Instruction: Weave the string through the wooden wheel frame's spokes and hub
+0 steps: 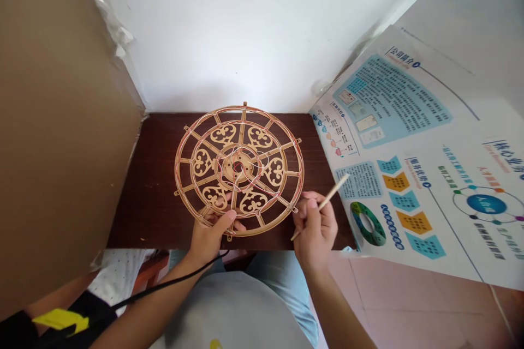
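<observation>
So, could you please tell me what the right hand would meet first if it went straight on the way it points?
Most likely the round openwork frame, at its right edge; the right hand looks very close to it, though depth is unclear.

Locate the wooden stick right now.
In the head view, the wooden stick is in the right hand, just right of the round wooden frame, its upper end angled toward the printed panel.

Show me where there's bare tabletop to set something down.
The widest bare patch of tabletop lies between the brown panel and round wooden frame; a narrower one between frame and printed board. The near middle and near right are crowded: left hand gripping the frame, right hand holding the stick.
</observation>
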### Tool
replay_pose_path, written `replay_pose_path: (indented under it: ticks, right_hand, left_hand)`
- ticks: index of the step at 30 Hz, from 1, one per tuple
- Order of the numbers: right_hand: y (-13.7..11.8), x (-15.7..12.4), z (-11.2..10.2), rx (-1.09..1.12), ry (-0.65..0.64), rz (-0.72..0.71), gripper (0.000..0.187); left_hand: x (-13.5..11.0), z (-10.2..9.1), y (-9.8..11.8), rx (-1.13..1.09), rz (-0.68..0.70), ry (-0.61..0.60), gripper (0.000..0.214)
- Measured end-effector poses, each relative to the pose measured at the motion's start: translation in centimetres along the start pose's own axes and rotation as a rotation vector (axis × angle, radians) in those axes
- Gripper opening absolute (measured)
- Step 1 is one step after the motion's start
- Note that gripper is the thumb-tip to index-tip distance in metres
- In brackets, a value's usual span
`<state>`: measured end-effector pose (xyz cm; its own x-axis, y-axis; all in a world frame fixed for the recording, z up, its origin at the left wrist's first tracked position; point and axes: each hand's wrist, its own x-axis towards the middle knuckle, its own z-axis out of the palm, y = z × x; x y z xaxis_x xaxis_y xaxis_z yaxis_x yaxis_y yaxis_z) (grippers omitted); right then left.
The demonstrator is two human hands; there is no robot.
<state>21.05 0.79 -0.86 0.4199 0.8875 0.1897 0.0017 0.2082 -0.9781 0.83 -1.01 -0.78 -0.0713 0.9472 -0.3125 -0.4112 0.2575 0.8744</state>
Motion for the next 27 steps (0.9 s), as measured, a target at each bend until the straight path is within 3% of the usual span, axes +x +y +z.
replay_pose_path:
  ticks: [2,4,7,9,12,16,27]
  right_hand:
    - [-1.4,0.1,-0.1,-0.063,0.065,-0.095,0.016]
    - [-3.3,0.5,-0.3,-0.163,-0.029,-0.177,0.007]
    - [-6.3,1.6,0.3,-0.419,-0.496,-0.432,0.026]
    - [-7.7,2.4,1.2,-0.535,-0.644,-0.560,0.030]
    - [-8.6,3.3,2.7,-0.639,-0.713,-0.653,0.031]
    - [-8.5,3.9,3.8,-0.753,-0.768,-0.659,0.036]
    - [-8.5,3.7,3.9,-0.828,-0.840,-0.619,0.048]
  left_hand:
    - [0.0,-0.1,-0.1,0.001,0.002,0.000,0.058]
    - [0.0,-0.2,-0.3,0.003,0.005,-0.003,0.056]
    - [0.0,-0.3,-0.5,0.008,0.015,-0.013,0.053]
    - [0.0,-0.5,-0.6,0.014,0.024,-0.022,0.049]
    - [-0.3,-0.6,-0.7,0.031,0.041,-0.041,0.037]
    - [-0.5,-0.8,-0.8,0.056,0.067,-0.045,0.025]
    - [-0.5,-0.6,-0.7,0.090,0.072,-0.059,0.029]
